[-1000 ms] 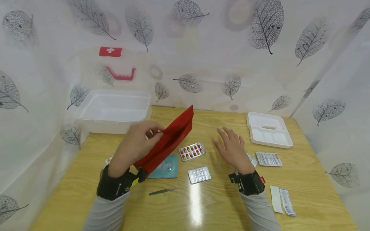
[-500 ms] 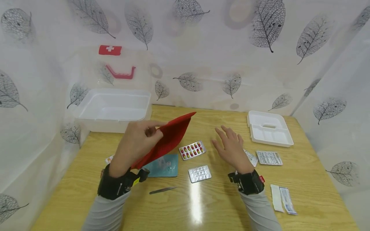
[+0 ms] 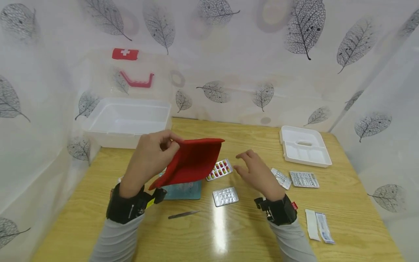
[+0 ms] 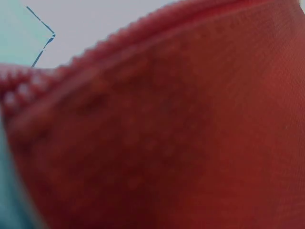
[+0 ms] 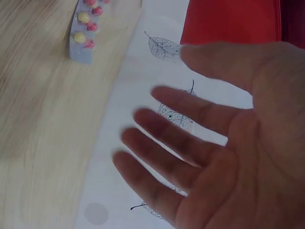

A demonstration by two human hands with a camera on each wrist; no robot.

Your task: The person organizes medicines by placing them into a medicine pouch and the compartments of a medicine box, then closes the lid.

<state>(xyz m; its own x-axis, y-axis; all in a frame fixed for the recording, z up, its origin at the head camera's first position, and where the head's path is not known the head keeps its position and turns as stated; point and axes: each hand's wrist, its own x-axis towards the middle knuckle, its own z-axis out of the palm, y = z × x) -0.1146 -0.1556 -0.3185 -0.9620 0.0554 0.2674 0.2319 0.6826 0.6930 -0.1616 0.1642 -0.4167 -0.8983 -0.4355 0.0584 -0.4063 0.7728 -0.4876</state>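
Observation:
My left hand (image 3: 152,154) pinches a red zippered pouch (image 3: 196,160) by its upper left edge and holds it above the table. Zipper teeth run along the pouch's rim in the left wrist view, where the red fabric (image 4: 190,124) fills most of the picture. My right hand (image 3: 258,174) hovers to the right of the pouch, holding nothing; its fingers (image 5: 176,133) are spread and relaxed in the right wrist view. Between the hands lies a blister pack of red and yellow capsules (image 3: 220,169), partly covered by the pouch. A teal packet (image 3: 184,191) lies partly hidden beneath the pouch.
A silver blister pack (image 3: 226,197) and tweezers (image 3: 183,214) lie in front. Two more blister packs (image 3: 304,179) (image 3: 281,178) and two narrow packets (image 3: 312,225) are at right. A white tray (image 3: 306,147) stands back right, a white first-aid box (image 3: 127,140) back left.
The pouch has turned in my left hand, so its broad side now faces forward and its far end sits lower. My right hand has shifted slightly left, towards the pouch.

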